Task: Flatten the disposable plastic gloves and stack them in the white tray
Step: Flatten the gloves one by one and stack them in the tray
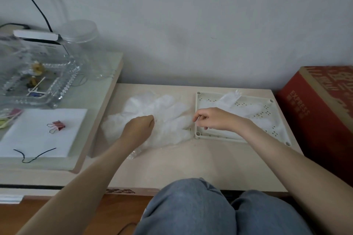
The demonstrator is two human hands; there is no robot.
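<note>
The gloves point(164, 118) are thin, crinkled, translucent plastic film. The white tray point(197, 112) is hard, matt, perforated plastic; the table point(191, 164) under it is smooth, pale wood-grain laminate. The box point(313, 112) is red printed cardboard, the dish point(63, 86) glossy ribbed glass.

Left hand point(140, 126) and right hand point(212, 119) curled, arms outstretched.

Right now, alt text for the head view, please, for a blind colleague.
Left hand grips a crumpled heap of plastic gloves on a low table; right hand pinches the heap's edge beside the white tray, which already holds gloves.
</note>
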